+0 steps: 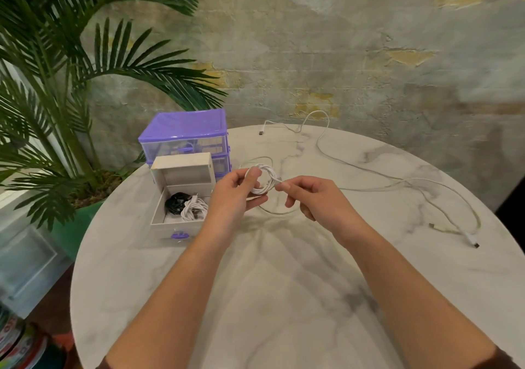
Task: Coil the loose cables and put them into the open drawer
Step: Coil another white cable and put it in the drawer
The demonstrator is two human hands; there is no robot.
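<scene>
Winding a white cable [262, 179] into a tight ring above the round marble surface [284, 297], a person works with both hands just past the centre of the head view. The left hand [235, 195] grips the stacked loops, thumb pressed over the top of the ring and fingers curled beneath, apparently to keep the turns from springing apart. The right hand [309, 195] pinches the cable's free run between thumb and forefinger right beside the ring, a hold that looks suited to feeding the next turn under light tension. A slack loop of the same cable droops to the surface below the hands, so some length appears left to wind.

At about 9 o'clock from the hands, the open drawer [181, 198] sits pulled out on the surface, close enough for a short drop-in. It already holds a black coil [176, 201] and a white coil [194, 209], lying side by side and touching. Behind it, at 10 o'clock, stands the purple drawer unit [184, 135].

A loose white cable [369, 170] trails from 12 o'clock at the far edge round to 3 o'clock, well apart from the drawer, its plugs [471, 241] near the right rim; whether it is one cable or two cannot be told. By that reckoning the job is partway through. A potted palm [56, 84] fills the left side beyond the surface.
</scene>
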